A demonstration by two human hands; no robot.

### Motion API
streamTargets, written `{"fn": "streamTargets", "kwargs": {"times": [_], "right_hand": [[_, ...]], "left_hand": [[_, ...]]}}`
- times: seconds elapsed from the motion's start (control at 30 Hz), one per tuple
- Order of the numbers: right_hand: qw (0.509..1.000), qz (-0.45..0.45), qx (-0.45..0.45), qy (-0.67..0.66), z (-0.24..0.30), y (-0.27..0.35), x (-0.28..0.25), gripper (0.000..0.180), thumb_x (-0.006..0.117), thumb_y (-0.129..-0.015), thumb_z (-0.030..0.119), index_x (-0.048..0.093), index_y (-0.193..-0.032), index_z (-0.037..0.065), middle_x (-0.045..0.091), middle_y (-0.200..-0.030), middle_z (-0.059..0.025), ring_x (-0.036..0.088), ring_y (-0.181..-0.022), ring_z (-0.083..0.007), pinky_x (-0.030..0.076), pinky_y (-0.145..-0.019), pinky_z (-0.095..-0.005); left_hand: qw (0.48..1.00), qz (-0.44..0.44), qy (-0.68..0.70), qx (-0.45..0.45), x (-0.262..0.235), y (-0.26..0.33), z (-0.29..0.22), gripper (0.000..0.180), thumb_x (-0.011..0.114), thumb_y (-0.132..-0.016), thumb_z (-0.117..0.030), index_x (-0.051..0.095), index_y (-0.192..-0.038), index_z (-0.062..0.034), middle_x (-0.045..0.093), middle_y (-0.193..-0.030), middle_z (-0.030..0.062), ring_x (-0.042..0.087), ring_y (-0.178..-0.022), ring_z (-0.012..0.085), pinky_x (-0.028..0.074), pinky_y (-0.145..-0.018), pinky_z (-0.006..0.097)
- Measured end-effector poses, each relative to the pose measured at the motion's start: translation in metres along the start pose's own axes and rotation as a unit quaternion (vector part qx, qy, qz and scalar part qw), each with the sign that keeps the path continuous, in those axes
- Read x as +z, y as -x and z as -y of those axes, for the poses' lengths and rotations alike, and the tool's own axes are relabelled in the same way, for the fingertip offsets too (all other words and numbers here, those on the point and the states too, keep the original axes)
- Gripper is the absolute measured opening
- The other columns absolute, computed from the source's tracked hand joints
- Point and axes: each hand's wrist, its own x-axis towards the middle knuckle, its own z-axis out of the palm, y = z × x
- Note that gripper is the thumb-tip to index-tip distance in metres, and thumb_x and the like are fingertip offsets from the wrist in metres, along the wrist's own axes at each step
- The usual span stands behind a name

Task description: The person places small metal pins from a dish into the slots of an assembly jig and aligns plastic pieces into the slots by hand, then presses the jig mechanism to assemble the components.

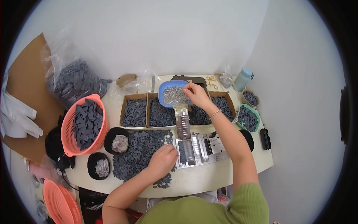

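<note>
My right hand (195, 95) reaches over the right rim of a blue bowl (162, 87) of thin metal pins (174, 94). Its fingertips are pinched together above the pins; whatever they hold is too small to make out. My left hand (163, 161) rests at the left edge of a metal fixture (194, 149), fingers closed, next to dark grey pieces lined up in it. What is between those fingers is hidden. A slotted clear chute (182, 123) slopes from the bowl down to the fixture. Left of the fixture spreads a pile of small dark grey pieces (138, 151).
Cardboard compartments (147, 110) of grey pieces stand behind. To the left are a pink basket (67, 130), two black bowls (108, 143) (90, 168) and a plastic bag (74, 82) of grey parts. At right stand a green tray (257, 127), a bottle (243, 79) and a black case (265, 139).
</note>
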Motion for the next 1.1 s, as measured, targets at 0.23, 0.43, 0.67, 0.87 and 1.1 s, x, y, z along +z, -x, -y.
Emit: {"fn": "streamTargets", "kwargs": {"times": [0.23, 0.43, 0.67, 0.87, 1.1], "right_hand": [[0.956, 0.258, -0.066, 0.12, 0.039, 0.105, -0.023, 0.013, 0.06, -0.085, 0.015, 0.064, -0.088, 0.002, 0.067, -0.087, -0.0159, 0.065, -0.081, -0.0315, 0.052, -0.074, -0.0407], [0.911, 0.205, -0.167, 0.315, 0.035, 0.159, 0.004, 0.011, 0.06, -0.077, 0.007, 0.06, -0.085, 0.0, 0.063, -0.086, -0.0164, 0.065, -0.083, -0.0319, 0.054, -0.071, -0.0397], [0.925, 0.167, -0.183, 0.289, 0.029, 0.171, 0.018, 0.013, 0.064, -0.079, 0.01, 0.059, -0.087, 0.002, 0.057, -0.087, -0.012, 0.06, -0.087, -0.0296, 0.052, -0.075, -0.0395], [0.947, 0.169, -0.198, 0.186, 0.024, 0.174, 0.008, 0.023, 0.069, -0.078, 0.012, 0.064, -0.099, 0.004, 0.058, -0.091, -0.0101, 0.058, -0.088, -0.0295, 0.05, -0.079, -0.0392], [0.942, 0.131, -0.195, 0.239, 0.026, 0.185, -0.007, 0.025, 0.07, -0.076, 0.013, 0.067, -0.099, 0.005, 0.06, -0.094, -0.0065, 0.056, -0.093, -0.0238, 0.043, -0.081, -0.0359]], "left_hand": [[0.984, 0.002, -0.178, 0.03, 0.05, -0.002, -0.015, 0.006, 0.057, -0.072, -0.009, 0.06, -0.075, -0.0045, 0.055, -0.084, 0.0079, 0.054, -0.084, 0.023, 0.043, -0.072, 0.034], [0.983, -0.002, -0.183, 0.019, 0.055, 0.005, -0.024, 0.012, 0.057, -0.073, -0.009, 0.063, -0.081, -0.0035, 0.055, -0.086, 0.0075, 0.053, -0.083, 0.0225, 0.043, -0.072, 0.034], [0.969, 0.021, -0.242, 0.048, 0.05, 0.02, -0.033, 0.031, 0.065, -0.077, -0.02, 0.066, -0.103, -0.003, 0.061, -0.105, 0.0128, 0.057, -0.099, 0.0287, 0.045, -0.082, 0.039], [0.963, 0.028, -0.262, 0.053, 0.036, 0.022, -0.033, 0.044, 0.067, -0.08, -0.032, 0.062, -0.116, -0.0062, 0.057, -0.114, 0.0172, 0.054, -0.106, 0.0322, 0.043, -0.089, 0.042], [0.988, 0.044, -0.127, -0.069, 0.035, 0.009, -0.023, 0.053, 0.068, -0.081, -0.025, 0.054, -0.121, 0.0053, 0.051, -0.121, 0.0185, 0.05, -0.111, 0.0341, 0.04, -0.093, 0.043]]}}
